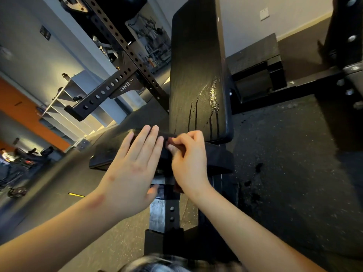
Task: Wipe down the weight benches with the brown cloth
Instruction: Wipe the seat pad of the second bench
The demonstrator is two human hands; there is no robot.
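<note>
both hands (163,163) at wet bench pad's (198,75) lower edge.

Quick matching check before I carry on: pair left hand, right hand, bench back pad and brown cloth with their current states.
Things:
1. left hand
2. right hand
3. bench back pad
4. brown cloth

States:
A. wet, with drips running down
B. open, fingers flat and extended
C. pinched between fingers, mostly hidden
D. closed in a grip

Pairs: 1-B, 2-D, 3-A, 4-C
</note>
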